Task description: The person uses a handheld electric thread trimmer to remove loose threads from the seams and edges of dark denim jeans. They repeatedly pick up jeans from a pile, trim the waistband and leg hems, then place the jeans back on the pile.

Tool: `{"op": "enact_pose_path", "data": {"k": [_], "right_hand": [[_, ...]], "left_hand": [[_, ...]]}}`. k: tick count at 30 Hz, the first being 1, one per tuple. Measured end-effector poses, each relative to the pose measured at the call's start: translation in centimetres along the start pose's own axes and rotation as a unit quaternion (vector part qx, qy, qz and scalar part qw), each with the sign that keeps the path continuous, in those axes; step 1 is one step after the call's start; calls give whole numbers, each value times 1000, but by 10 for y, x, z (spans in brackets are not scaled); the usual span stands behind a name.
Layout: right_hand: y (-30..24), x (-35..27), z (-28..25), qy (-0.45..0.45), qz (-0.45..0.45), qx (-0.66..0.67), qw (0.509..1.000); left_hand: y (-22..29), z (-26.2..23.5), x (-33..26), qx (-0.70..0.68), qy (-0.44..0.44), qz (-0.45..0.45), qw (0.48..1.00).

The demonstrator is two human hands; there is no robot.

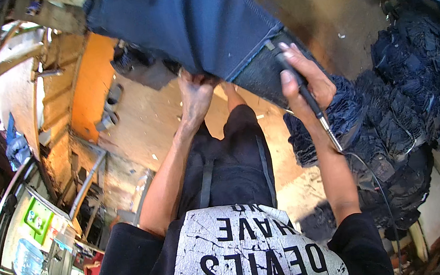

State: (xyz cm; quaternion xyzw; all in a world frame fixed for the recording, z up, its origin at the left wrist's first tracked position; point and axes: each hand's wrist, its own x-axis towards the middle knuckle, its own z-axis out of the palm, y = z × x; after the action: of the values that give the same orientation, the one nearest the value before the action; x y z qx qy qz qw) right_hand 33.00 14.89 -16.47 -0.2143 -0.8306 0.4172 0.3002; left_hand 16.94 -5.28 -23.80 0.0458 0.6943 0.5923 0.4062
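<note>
A dark blue garment, apparently denim (177,26), is spread over a dark flat board (262,79) in front of me, and a stitched seam runs to its hem. My left hand (196,97) is closed at the garment's near edge; the pinched part is hidden by the fingers. In my right hand (312,78) is a slim black corded handpiece (313,104) with a metal rear end. The handpiece lies slanted along the thumb and fingers, its front end at the corner of the hem. A thin cord trails from its back past my forearm.
Heaps of dark blue and black fabric (418,78) lie on the right. To the left are an orange panel (91,82), a pair of sandals (110,107), a clear water bottle (28,263) and a green tray (36,220). Scraps dot the floor (156,118).
</note>
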Motion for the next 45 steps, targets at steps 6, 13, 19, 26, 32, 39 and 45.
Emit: {"op": "enact_pose_path", "data": {"k": [6, 13, 19, 26, 32, 39, 45], "right_hand": [[-32, 13, -30, 189, 163, 36, 968], [-60, 58, 43, 152, 116, -87, 978], [-54, 89, 80, 179, 170, -126, 961], [-37, 62, 48, 245, 131, -116, 954], [-28, 16, 5, 279, 125, -181, 935], [-22, -40, -52, 295, 103, -198, 929], [-23, -186, -158, 446, 174, -242, 844]], "left_hand": [[87, -79, -30, 133, -105, 14, 985], [207, -154, 112, 433, 212, 287, 828], [206, -131, 175, 537, 205, 174, 799], [232, -159, 103, 227, -147, 118, 955], [219, -112, 123, 98, -313, -26, 944], [259, -9, 148, 523, -135, 118, 833], [146, 144, 22, 312, -364, 45, 876]]}}
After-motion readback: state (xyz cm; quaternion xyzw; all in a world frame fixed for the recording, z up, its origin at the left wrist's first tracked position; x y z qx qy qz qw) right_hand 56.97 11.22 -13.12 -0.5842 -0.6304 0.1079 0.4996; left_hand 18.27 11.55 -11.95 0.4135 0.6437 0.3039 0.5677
